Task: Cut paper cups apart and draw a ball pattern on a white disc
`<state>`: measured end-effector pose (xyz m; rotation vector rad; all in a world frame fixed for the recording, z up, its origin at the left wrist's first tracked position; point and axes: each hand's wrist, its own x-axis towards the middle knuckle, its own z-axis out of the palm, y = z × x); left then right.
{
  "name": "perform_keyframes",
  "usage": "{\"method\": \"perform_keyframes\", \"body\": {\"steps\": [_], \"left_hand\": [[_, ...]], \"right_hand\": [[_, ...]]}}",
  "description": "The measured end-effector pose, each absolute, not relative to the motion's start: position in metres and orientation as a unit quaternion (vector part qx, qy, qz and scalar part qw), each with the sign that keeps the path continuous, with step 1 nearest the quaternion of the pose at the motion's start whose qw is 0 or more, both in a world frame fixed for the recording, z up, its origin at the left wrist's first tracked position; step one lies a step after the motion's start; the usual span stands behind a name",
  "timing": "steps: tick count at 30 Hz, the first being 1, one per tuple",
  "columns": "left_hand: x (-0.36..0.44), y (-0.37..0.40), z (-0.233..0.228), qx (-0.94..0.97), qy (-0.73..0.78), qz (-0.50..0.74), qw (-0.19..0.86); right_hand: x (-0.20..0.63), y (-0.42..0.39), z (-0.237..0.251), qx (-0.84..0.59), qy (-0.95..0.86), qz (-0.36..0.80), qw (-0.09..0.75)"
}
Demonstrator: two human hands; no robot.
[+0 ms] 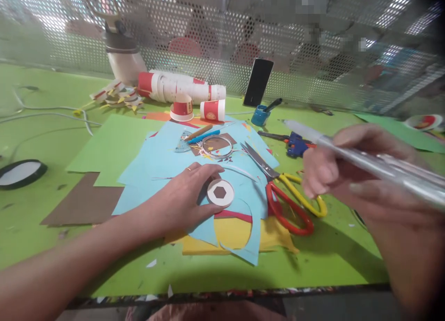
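Holding disc (220,193) at green table (114,274) (mesh (222,47) behind)

A white disc (221,194) with a central brown hexagon (219,192) sits over light-blue paper (148,191) — a silvery pen (365,160) slants in midair.

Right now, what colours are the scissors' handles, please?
The scissors have one red and one yellow handle, clearest in the head view.

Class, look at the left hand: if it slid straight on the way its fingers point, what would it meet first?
The left hand would first meet the white disc, cupped between thumb and fingers; they may be touching, but depth makes contact unclear.
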<state>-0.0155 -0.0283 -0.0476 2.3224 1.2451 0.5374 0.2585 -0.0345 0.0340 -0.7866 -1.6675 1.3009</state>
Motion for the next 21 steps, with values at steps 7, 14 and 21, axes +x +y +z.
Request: {"method": "perform_keyframes", "body": {"steps": [7,14,21], "left_hand": [[-0.017,-0.027,-0.051,0.838,0.445,0.211,0.233],[-0.015,-0.028,-0.052,0.836,0.451,0.214,0.227],[-0.015,-0.028,-0.052,0.828,0.449,0.226,0.247]], "right_hand": [[0.239,-0.034,0.017,-0.400,-0.552,0.543,0.490],[0.217,-0.031,0.004,-0.397,-0.515,0.612,0.450],[0.208,-0.033,-0.016,-0.403,-0.567,0.554,0.458]]}}
